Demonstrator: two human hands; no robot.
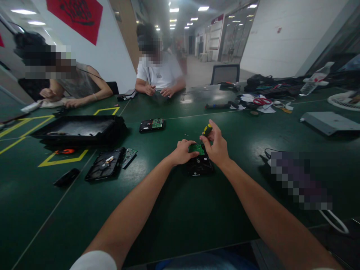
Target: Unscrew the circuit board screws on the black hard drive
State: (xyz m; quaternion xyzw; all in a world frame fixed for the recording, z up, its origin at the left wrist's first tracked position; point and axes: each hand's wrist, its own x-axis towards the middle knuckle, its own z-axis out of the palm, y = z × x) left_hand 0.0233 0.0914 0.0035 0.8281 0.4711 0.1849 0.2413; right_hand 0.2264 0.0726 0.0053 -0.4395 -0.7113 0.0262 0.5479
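In front of me a black hard drive lies on the green table, its green circuit board facing up at the far end. My left hand grips the drive's left side, thumb on the board. A short yellow-and-black screwdriver is pinched in the fingers of my right hand, above the drive's right far corner. My right hand hides the screwdriver's tip. A few tiny bits, perhaps screws, lie just beyond the drive.
A second hard drive lies farther off. To the left are an opened drive, a loose circuit board and a black tray. Red-handled scissors and a bottle are at right. Two people sit across the table.
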